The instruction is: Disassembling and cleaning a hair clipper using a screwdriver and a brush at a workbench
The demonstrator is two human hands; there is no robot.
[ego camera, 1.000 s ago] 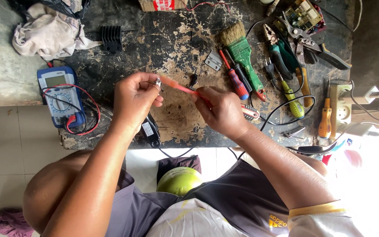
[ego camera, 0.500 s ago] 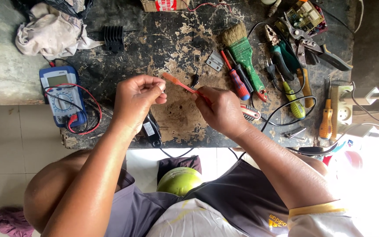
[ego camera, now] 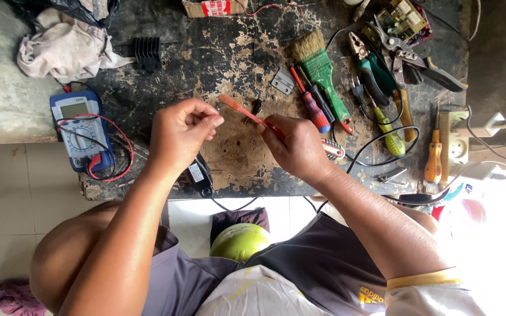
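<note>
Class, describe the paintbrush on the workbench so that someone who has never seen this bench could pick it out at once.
Start at the dark, scarred workbench and look to the upper middle, just beyond the right hand. The paintbrush lies there aslant beside a red-and-blue screwdriver. Its green handle and pale, worn bristles set it apart; no other tool there has bristles.

Light: daylight, strongest from 4 o'clock
Glare: blown-out white patch at the lower right edge
Shadows: soft, faint
Focus: sharp across the workbench [ego camera: 247, 35]
Distortion: slight wide-angle stretch at the edges
</note>
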